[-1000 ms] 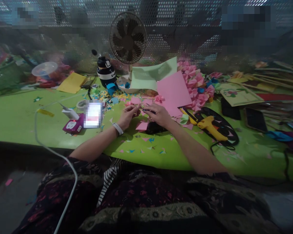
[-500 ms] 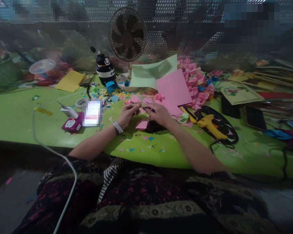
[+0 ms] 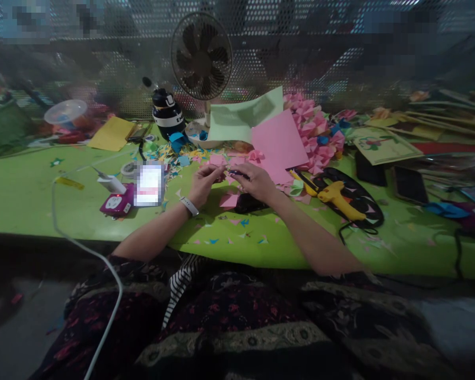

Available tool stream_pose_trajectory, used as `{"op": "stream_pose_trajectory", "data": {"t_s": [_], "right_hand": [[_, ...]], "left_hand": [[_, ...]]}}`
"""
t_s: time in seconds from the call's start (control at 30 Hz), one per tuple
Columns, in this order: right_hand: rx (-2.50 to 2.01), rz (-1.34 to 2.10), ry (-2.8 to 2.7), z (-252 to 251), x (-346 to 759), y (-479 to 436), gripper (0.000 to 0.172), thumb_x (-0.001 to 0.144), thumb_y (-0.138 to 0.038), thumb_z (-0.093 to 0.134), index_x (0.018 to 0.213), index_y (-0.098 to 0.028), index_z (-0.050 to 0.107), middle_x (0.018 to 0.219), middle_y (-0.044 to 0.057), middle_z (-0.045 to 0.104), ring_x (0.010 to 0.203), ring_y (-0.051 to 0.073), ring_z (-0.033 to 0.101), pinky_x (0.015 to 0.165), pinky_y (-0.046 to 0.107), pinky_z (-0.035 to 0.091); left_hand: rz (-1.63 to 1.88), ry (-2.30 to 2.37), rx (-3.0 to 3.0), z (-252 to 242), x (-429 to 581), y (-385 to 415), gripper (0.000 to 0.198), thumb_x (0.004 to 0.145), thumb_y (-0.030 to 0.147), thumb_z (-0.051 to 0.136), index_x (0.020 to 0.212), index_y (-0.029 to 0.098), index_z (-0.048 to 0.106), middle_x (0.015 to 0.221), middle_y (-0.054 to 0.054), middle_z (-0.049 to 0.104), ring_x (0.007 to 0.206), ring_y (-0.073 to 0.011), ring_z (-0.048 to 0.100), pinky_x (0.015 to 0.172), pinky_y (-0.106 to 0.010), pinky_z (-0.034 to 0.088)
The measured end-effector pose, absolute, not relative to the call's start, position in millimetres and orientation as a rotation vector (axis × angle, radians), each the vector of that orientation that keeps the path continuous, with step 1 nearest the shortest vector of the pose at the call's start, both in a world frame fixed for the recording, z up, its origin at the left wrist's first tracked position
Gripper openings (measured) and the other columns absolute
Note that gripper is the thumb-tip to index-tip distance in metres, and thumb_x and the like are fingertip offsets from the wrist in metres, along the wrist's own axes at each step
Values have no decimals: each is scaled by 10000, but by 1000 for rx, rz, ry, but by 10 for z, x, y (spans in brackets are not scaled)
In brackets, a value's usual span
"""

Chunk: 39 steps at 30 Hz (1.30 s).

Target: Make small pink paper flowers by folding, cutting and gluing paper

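Note:
In the head view my left hand point(image 3: 204, 183) and my right hand point(image 3: 255, 182) meet above the green table point(image 3: 174, 224), thumbs and fingers pinched close together. Whatever the left fingertips grip is too small to make out. A slim dark object point(image 3: 237, 172) shows between my right fingers; its kind is unclear. Below the right hand lies a black item point(image 3: 250, 202), partly covered, beside a pink paper square point(image 3: 229, 200). Just beyond the hands are a folded pink paper piece point(image 3: 255, 155) and a large pink sheet point(image 3: 280, 142).
Paper scraps litter the table. On the right lie a yellow glue gun point(image 3: 342, 200) with its cord and dark phones point(image 3: 409, 184). Leftward are a lit phone point(image 3: 149, 184), a purple power socket point(image 3: 116, 205) and a white cable point(image 3: 111, 266). A fan point(image 3: 201, 57) and bottle point(image 3: 168, 115) stand behind.
The view has shifted slightly, moving the background a little to the left. Both hands stay together in a pinch, with only small finger movements.

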State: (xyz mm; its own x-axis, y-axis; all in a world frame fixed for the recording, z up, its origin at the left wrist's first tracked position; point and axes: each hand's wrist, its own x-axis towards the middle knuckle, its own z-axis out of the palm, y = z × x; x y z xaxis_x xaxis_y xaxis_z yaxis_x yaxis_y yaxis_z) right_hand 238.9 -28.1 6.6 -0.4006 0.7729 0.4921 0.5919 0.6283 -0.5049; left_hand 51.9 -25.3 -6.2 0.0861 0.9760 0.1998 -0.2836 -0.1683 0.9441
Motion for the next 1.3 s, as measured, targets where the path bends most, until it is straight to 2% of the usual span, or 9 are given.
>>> {"op": "stream_pose_trajectory", "data": {"t_s": [0.17,0.37,0.5,0.6,0.83,1.0,1.13,1.3], "right_hand": [[-1030,375,-2141,66,2401,-255,247,951,-312,571,1127,-221,719,1139,78,733,1028,238,667,924,385,514],[-1064,286,-2115,79,2386,-289,268,964,-356,558,1155,-221,690,1152,94,709,1081,251,639,950,382,495],[-1070,312,-2125,74,2380,-288,259,982,-335,519,1130,-217,695,1111,91,722,1031,248,657,922,379,506],[-1081,333,-2108,55,2390,-257,301,1004,-361,473,1143,-222,700,1099,88,732,1012,244,664,911,381,510],[-1073,357,-2124,26,2409,-218,424,1020,-473,411,1106,-202,725,1063,104,730,959,232,655,854,359,506],[-1145,320,-2161,48,2428,-216,435,1027,-476,383,1107,-195,706,1034,106,726,917,229,643,803,339,485],[-1238,305,-2189,95,2503,-180,429,1024,-477,381,1023,-195,704,954,93,722,824,220,620,725,327,454],[-1260,357,-2203,140,2554,-155,400,1010,-462,413,951,-189,698,893,81,714,810,213,615,705,307,432]], "left_hand": [[1337,809,1100,-68,523,-243,313,650,425,883,743,184,706,695,16,664,620,-72,586,620,-209,476],[1362,825,1130,-56,520,-240,353,656,436,878,646,167,650,596,28,618,545,-56,529,569,-203,431],[1378,793,1171,-44,521,-248,304,655,411,883,719,171,707,639,15,658,580,-70,569,620,-224,471],[1379,785,1162,-40,521,-249,279,664,383,882,777,177,732,689,7,686,618,-80,605,662,-238,501],[1380,803,1145,-59,521,-241,295,641,384,892,777,175,734,698,5,696,600,-75,607,653,-237,511],[1411,836,1201,-63,507,-222,304,651,429,880,718,180,718,641,7,668,574,-73,571,603,-225,477],[1477,896,1213,-58,489,-191,335,688,462,849,658,172,681,601,9,635,561,-71,551,583,-217,450],[1469,910,1201,-78,477,-171,358,674,475,856,649,173,667,582,23,612,534,-65,527,571,-216,440]]}}
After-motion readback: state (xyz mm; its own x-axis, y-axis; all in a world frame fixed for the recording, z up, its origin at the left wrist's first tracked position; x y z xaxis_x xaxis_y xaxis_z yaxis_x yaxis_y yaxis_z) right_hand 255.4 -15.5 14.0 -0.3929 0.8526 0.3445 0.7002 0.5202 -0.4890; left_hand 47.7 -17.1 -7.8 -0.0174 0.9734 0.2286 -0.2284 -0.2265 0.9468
